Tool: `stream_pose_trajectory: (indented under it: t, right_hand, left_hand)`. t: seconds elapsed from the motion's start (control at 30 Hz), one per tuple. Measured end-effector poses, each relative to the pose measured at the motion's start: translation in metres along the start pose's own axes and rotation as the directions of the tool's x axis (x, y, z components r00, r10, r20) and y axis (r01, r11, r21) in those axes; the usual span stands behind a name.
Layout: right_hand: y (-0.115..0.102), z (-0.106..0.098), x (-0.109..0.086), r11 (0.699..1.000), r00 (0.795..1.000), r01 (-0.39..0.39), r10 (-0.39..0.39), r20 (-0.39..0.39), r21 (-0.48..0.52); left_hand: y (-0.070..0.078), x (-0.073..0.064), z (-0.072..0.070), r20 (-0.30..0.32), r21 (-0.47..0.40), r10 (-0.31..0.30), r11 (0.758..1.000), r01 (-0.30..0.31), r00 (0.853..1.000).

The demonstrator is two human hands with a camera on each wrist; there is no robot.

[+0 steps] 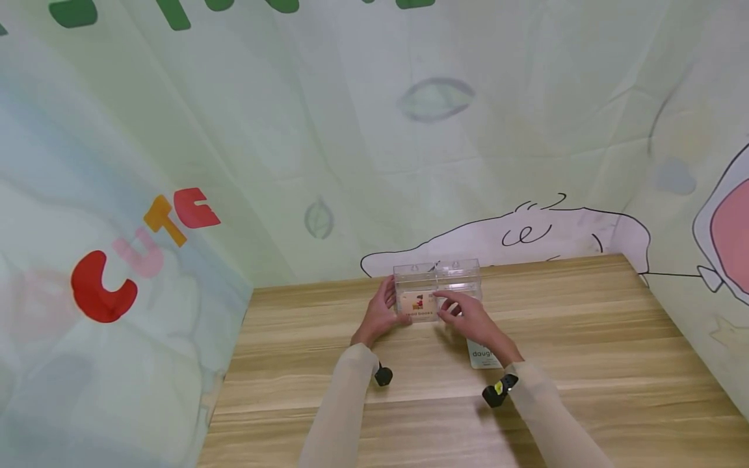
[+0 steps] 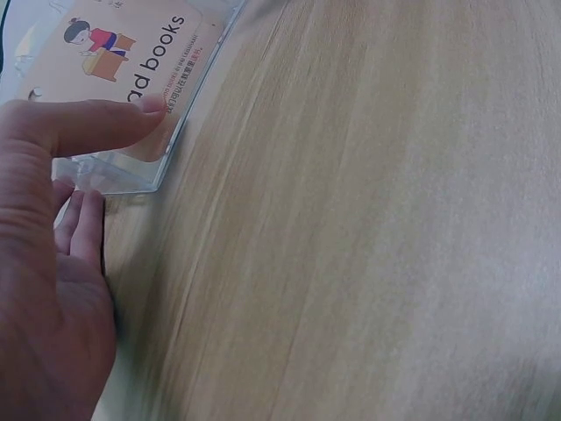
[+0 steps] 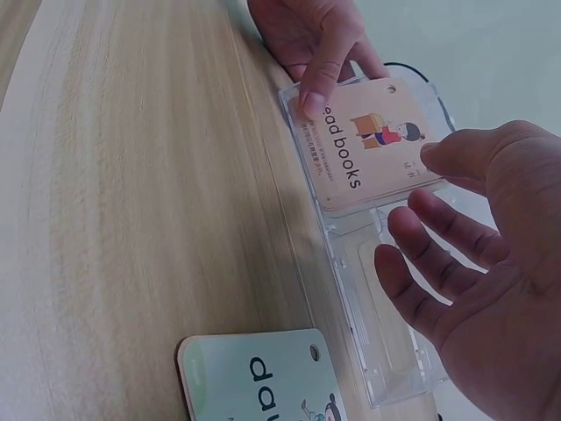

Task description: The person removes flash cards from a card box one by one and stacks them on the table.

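Note:
A clear plastic box [image 1: 458, 286] with two compartments and a raised lid stands at the back of the table. In its left compartment lie peach cards [image 3: 364, 145], the top one reading "read books" with a drawing of a child at a desk. My left hand [image 1: 381, 313] holds the box at its left end, thumb over the top card's corner and fingers round the side. My right hand [image 1: 468, 316] hovers over the right compartment, one fingertip at the top card's edge. Its other fingers are loosely bent and spread, holding nothing.
Pale green cards [image 3: 263, 373], the top one partly reading "daugh", lie on the wooden table [image 1: 562, 325] in front of the box, partly under the right forearm. A printed cloth backdrop [image 1: 351, 162] rises just behind the box and along both sides.

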State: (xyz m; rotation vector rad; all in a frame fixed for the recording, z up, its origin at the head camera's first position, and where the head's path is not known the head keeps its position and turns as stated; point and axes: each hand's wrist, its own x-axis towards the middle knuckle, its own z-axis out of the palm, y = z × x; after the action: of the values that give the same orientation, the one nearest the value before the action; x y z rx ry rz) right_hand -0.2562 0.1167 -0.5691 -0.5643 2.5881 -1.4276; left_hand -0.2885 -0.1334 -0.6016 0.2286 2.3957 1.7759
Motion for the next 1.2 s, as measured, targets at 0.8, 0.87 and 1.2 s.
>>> stream_pose_trajectory:
  t: [0.8, 0.87, 1.2]
  right_hand:
    - [-0.0079, 0.0024, 0.0050, 1.000, 1.000, -0.002, 0.002, 0.006, -0.013]
    - [-0.0085, 0.0025, 0.0058, 1.000, 1.000, 0.000, 0.000, 0.002, -0.015]
    - [-0.0081, 0.0055, 0.0087, 1.000, 0.999, 0.011, -0.012, -0.039, -0.013]
  left_hand:
    - [-0.0029, 0.0010, -0.0006, -0.006, -0.006, 0.020, 1.000, -0.020, 1.000]
    - [-0.0030, 0.0011, -0.0007, -0.006, -0.010, 0.020, 1.000, -0.020, 1.000]
    - [-0.0006, 0.0004, -0.0012, 0.000, -0.006, 0.003, 1.000, -0.003, 1.000]
